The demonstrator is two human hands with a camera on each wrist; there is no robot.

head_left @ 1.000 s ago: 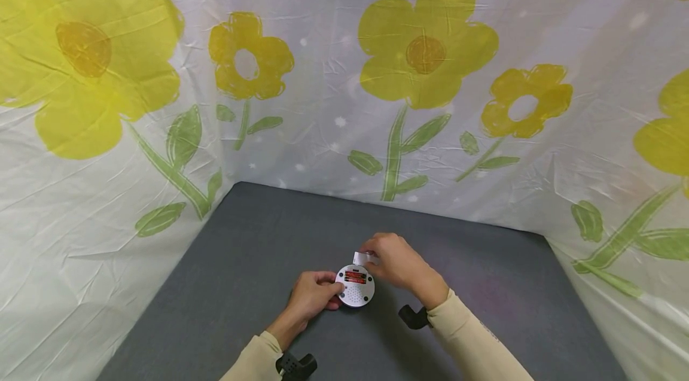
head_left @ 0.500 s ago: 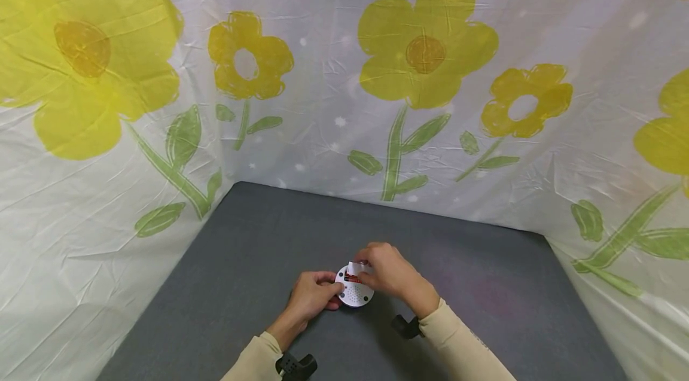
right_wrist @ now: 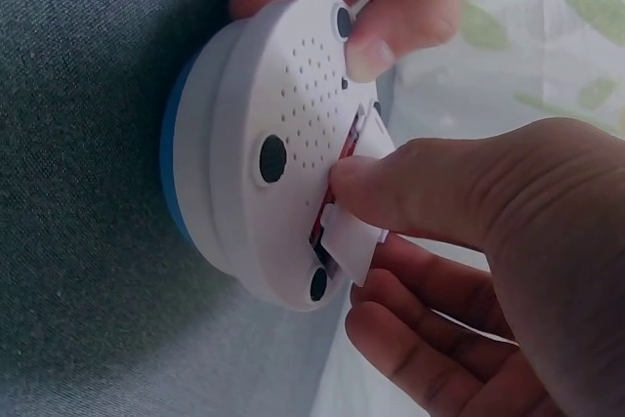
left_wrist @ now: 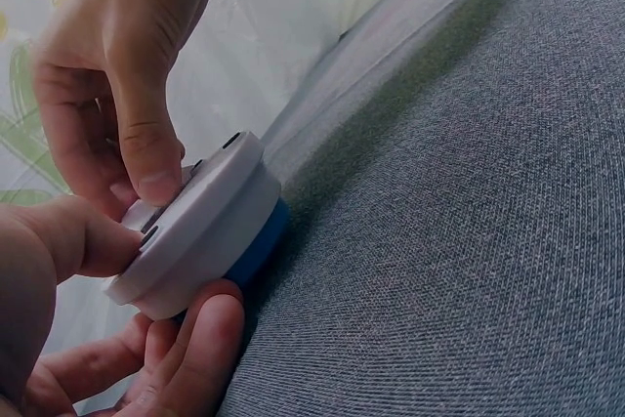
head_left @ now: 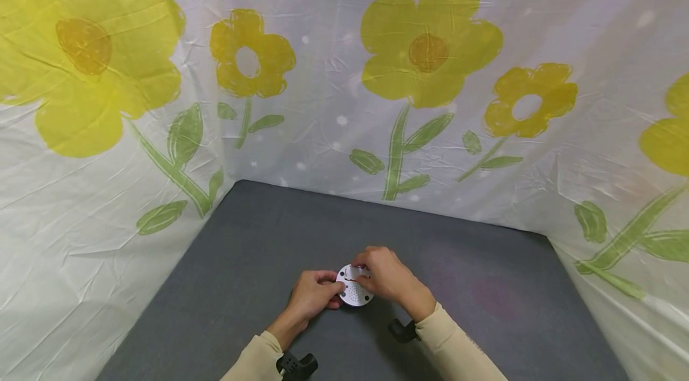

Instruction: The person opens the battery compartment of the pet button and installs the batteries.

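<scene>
A round white device [right_wrist: 293, 95] with a blue lower side lies with its perforated, rubber-footed face upward. My left hand [head_left: 314, 296] grips its left edge, thumb on the top face and fingers curled under the rim in the left wrist view. My right hand [head_left: 391, 276] pinches a small white battery cover [right_wrist: 354, 244], thumb on its outer face. The cover sits tilted over the battery compartment, one edge close to the opening. Between them, a strip of red batteries [right_wrist: 349, 140] shows in the right wrist view; the rest is hidden by cover and thumb.
A dark grey cloth-covered table [head_left: 269, 231] lies beneath the hands. Behind and at both sides hangs a white curtain [head_left: 317, 148] printed with yellow flowers. Each wrist wears a black camera mount [head_left: 297, 365].
My right hand has brought the battery cover down and toward me, from beyond the device's far edge onto the battery compartment, covering most of the red batteries. The left hand keeps its grip.
</scene>
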